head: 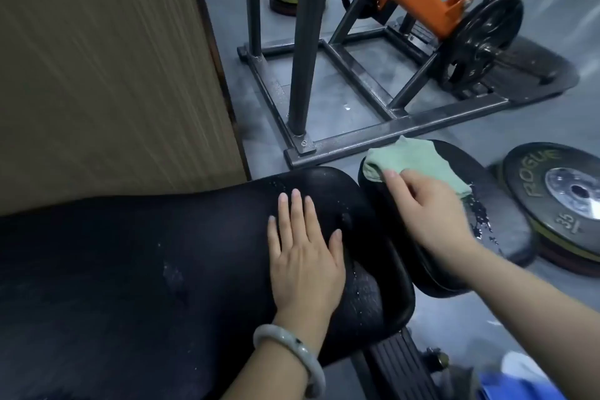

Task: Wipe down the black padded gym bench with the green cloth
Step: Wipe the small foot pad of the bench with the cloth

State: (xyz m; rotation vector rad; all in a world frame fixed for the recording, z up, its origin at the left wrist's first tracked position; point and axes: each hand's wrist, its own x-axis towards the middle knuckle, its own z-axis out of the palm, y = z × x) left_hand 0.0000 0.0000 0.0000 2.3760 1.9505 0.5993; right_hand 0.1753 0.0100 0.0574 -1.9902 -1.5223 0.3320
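**Right hand on the cloth, left hand flat on the bench**

At the bottom of the frame I see my left forearm with a pale bangle on the wrist. Above it, in the lower centre, my left hand lies flat on the big pad of the bench, fingers straight and a little spread; it holds nothing. The pad is black and fills the lower left of the frame. Some water drops and wet marks show on it near the fingertips and at its right edge.

My right arm comes in from the lower right. My right hand rests on the cloth, right of centre, with the fingers bent down over the near edge of it. I cannot tell if they truly grip the cloth or only press it. The cloth is green, crumpled, and lies on the far part of the small pad, which stands just beside the big pad. A wet streak shines on the small pad to the right of the hand.

At the right edge a plate marked ROGUE lies on the floor, just beside the small pad. Farther, in the upper centre, stands a dark steel frame with an orange arm. A wood panel fills the upper left.
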